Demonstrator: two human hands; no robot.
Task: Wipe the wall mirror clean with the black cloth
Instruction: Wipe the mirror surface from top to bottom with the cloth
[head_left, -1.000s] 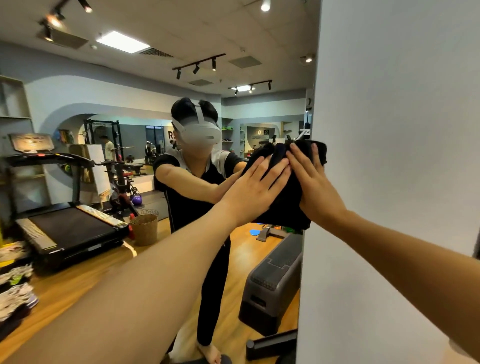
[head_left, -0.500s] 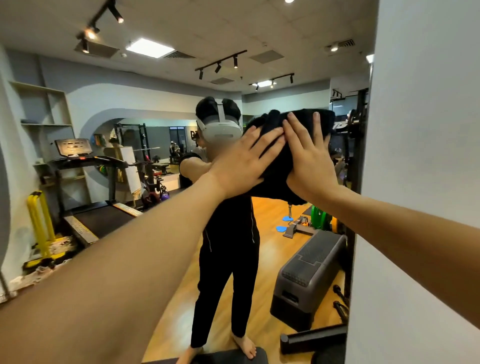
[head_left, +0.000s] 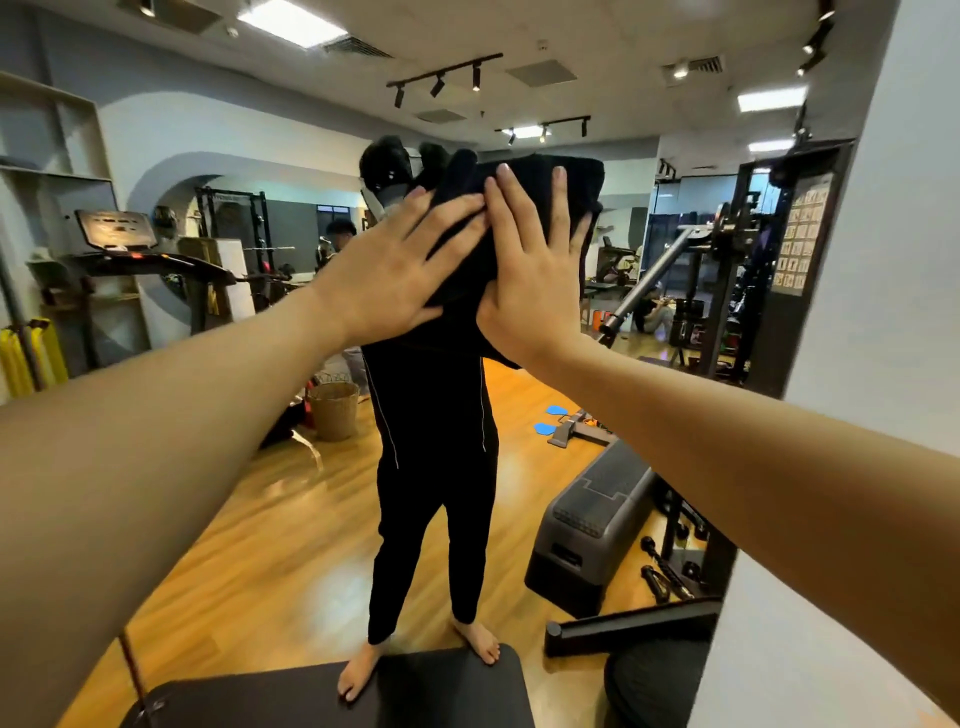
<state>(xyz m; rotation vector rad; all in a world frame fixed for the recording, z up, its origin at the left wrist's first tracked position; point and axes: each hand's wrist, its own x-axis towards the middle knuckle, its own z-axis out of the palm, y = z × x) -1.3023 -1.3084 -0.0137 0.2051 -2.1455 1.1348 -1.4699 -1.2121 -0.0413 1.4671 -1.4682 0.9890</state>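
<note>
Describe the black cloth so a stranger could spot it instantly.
Start at the wall mirror that fills most of the view. At head height, the left hand and right hand press flat on the black cloth, the only bunched dark fabric against the glass.

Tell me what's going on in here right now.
A person is wiping a wall mirror with a black cloth. Both the left hand and the right hand press flat on the cloth, fingers straight, holding it against the glass at about head height. The mirror reflects the person standing barefoot on a wooden floor, with a treadmill and a grey step platform around them.
</note>
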